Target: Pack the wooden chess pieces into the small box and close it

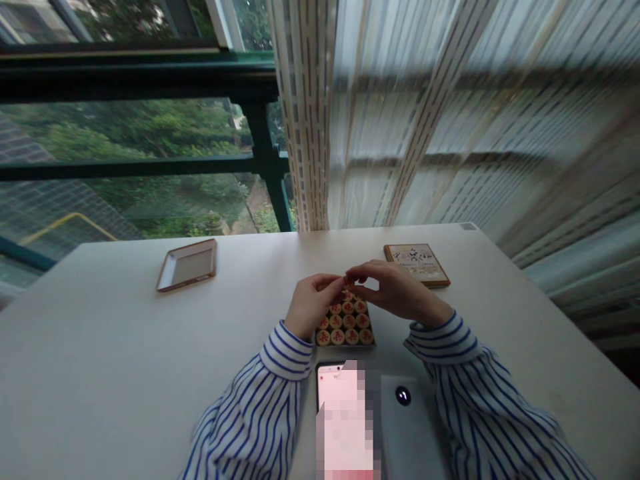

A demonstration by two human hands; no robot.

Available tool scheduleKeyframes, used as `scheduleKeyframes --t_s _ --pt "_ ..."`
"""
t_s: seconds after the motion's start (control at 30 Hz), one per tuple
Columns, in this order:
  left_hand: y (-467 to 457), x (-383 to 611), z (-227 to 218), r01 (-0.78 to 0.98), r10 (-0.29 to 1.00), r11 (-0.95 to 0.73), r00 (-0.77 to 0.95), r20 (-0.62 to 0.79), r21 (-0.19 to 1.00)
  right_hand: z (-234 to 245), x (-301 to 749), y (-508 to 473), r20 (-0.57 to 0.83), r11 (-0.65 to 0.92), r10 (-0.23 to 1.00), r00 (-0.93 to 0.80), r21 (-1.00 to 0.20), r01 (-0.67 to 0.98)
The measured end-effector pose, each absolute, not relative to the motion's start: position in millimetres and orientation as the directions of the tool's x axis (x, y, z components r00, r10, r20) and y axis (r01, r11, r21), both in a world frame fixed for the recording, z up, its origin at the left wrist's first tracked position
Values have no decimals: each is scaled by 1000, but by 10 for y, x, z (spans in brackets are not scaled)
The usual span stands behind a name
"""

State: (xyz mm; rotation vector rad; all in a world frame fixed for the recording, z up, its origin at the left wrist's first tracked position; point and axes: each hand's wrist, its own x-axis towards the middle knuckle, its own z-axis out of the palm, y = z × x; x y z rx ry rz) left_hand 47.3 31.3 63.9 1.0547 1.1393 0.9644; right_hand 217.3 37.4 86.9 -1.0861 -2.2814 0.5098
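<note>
Above the far end of a box of Chinese chess pieces (pixel 351 321), my two hands meet at the fingertips. Between them is a small round chess piece (pixel 349 281) with red marking. My left hand (pixel 315 301) pinches it with thumb and fingers from the left. From the right, the fingers of my right hand (pixel 395 290) close on the same piece. Round wooden discs with red characters lie in rows in the box, the nearest rows face up. My hands cover the far rows in part.
An empty-looking box lid (pixel 189 263) lies at the left of the white table (pixel 125 373). A decorated flat box (pixel 417 262) sits behind my right hand. Nearer me are a phone (pixel 345 420) and a grey-white device (pixel 413 427). A curtain (pixel 305 133) hangs beyond the table.
</note>
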Motion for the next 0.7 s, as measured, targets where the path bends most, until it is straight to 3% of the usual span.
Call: scheduleKeyframes --t_s 0.17,0.3,0.53,0.7 --pt "361 423 569 59 987 100 124 -106 993 876 2205 383 277 585 805 -525 -523 620" --pt "431 323 489 278 998 -64 13 63 958 838 2261 415 238 566 816 -527 -509 648" --pt "476 195 482 622 987 -144 39 153 770 801 2335 441 184 545 830 -527 -471 693" --pt "502 121 456 762 984 -169 93 154 625 773 2357 461 144 520 847 -512 -425 741"
